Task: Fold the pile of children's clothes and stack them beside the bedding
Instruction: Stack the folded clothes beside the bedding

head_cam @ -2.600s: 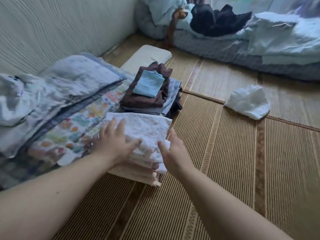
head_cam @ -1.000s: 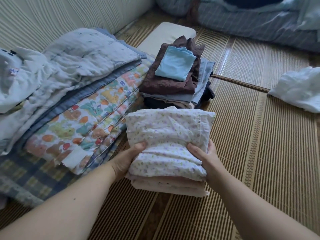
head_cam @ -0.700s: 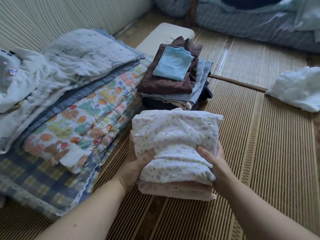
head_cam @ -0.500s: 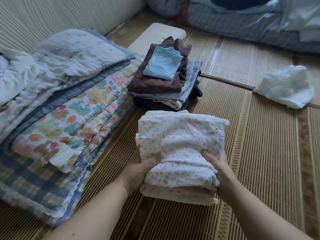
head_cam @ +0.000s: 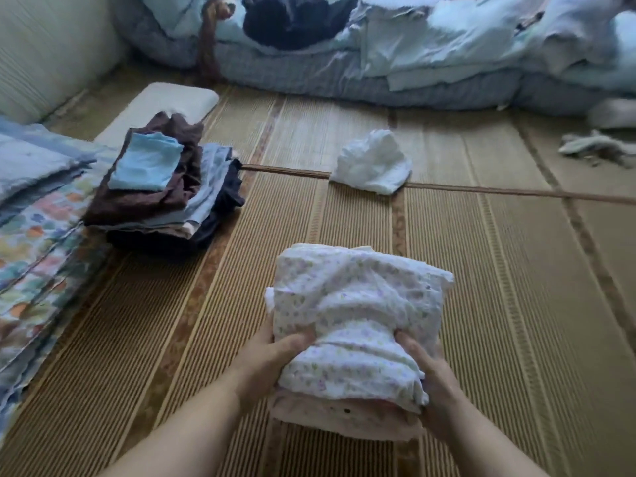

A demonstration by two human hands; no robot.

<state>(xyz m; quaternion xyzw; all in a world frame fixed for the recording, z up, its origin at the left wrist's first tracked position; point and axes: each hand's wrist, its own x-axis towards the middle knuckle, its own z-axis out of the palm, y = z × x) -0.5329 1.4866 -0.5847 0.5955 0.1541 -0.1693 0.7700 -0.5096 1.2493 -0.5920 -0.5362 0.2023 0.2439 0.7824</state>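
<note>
Left hand [head_cam: 272,359] and right hand [head_cam: 435,380] clamped on opposite sides of soft folded stack of white floral and pink cotton clothes [head_cam: 358,325], above ribbed woven straw mat [head_cam: 516,304], apart from folded printed bedding [head_cam: 38,235]

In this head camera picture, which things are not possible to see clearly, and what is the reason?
- Fingers of the left hand and right hand: hidden under the floral bundle.
- Pink clothes below the bundle: only edges show, so the number is unknown.
- Colourful bedding: cut off by the left edge.
- Grey item at far right: blurred, kind unclear.
- Lower layers of the dark folded stack: covered by the upper garments.
</note>
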